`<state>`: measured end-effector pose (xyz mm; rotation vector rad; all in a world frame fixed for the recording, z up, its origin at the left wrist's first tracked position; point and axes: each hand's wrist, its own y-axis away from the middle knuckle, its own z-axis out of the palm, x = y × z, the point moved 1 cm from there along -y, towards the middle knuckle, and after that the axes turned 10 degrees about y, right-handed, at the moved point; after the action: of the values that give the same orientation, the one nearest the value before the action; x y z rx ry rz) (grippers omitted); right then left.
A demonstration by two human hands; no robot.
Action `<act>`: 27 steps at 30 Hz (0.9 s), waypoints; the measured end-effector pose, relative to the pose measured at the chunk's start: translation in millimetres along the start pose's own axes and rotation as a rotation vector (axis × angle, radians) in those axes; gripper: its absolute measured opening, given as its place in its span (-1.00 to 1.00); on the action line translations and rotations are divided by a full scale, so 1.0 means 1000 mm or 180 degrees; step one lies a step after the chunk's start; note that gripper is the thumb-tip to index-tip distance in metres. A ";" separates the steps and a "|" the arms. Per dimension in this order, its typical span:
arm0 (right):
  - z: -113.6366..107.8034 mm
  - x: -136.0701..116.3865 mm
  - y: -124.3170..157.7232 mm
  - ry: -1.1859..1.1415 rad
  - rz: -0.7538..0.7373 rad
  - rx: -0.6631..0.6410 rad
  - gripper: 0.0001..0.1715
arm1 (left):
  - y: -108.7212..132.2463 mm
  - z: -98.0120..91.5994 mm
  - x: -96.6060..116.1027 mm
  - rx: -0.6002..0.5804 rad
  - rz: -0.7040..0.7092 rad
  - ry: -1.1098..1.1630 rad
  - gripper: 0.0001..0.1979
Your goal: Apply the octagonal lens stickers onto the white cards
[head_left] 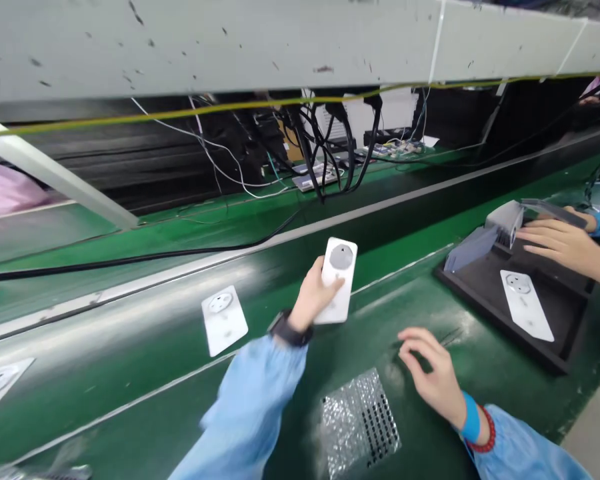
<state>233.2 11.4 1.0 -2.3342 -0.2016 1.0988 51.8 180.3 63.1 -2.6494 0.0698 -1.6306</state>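
My left hand grips a white rectangular plate with a round grey area near its top end, thumb across the front. It is raised over the green work surface. My right hand hovers over the bench with thumb and index finger curled together in a pinch; anything between the fingertips is too small to make out. Left of and below that hand lies a clear, shiny sheet bearing rows of small black dots. A similar white plate lies on the belt left of my left hand.
Another white plate lies at the far left edge. On the right, a black tray holds a white plate and stacked grey pieces; a co-worker's hands reach into it. Black cables hang behind, below a grey beam.
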 end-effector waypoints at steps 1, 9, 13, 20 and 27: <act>-0.005 -0.006 -0.006 0.0028 0.0032 0.0066 -0.84 | 0.027 -0.004 -0.003 -0.0169 -0.0065 0.0103 -0.55; -0.010 -0.056 -0.016 0.0020 -0.0598 -0.0233 -0.85 | 0.191 0.004 0.006 -0.0499 -0.0953 0.1647 -0.75; -0.007 -0.064 -0.006 0.0040 -0.0703 -0.0221 -0.82 | 0.210 0.007 0.011 -0.0034 -0.0761 0.1604 -0.81; -0.004 -0.068 0.009 0.0360 -0.1199 -0.0217 -0.74 | 0.225 0.003 0.010 0.0334 -0.0648 0.1614 -0.86; -0.011 -0.070 0.018 0.0072 -0.1135 -0.0601 -0.59 | 0.224 -0.006 0.008 0.0457 -0.0963 0.1856 -0.75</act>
<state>194.1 -33.4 43.9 -2.3487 -0.7104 0.9075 45.0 -43.9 61.6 -2.0747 -0.4357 -2.3461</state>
